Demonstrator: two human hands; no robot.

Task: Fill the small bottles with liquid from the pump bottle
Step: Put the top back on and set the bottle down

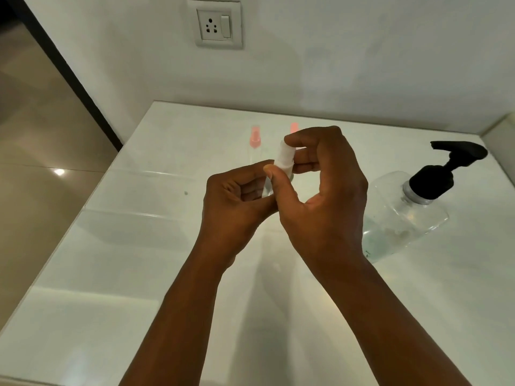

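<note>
Above the middle of the white table (139,274) I hold a small clear bottle (268,188) with a white cap (285,157). My left hand (237,201) grips the bottle's clear body. My right hand (323,190) pinches the white cap between fingers and thumb. Behind my hands stand two more small clear bottles with pink tops, one (255,139) in plain sight, the other (293,127) mostly hidden by my right hand. The clear pump bottle (401,218) with a black pump head (446,168) stands at the right, with a little liquid at its bottom.
A white wall with a power socket (214,23) rises behind the table. The table's left edge drops to a beige tiled floor (36,151). A ledge (501,140) borders the far right corner.
</note>
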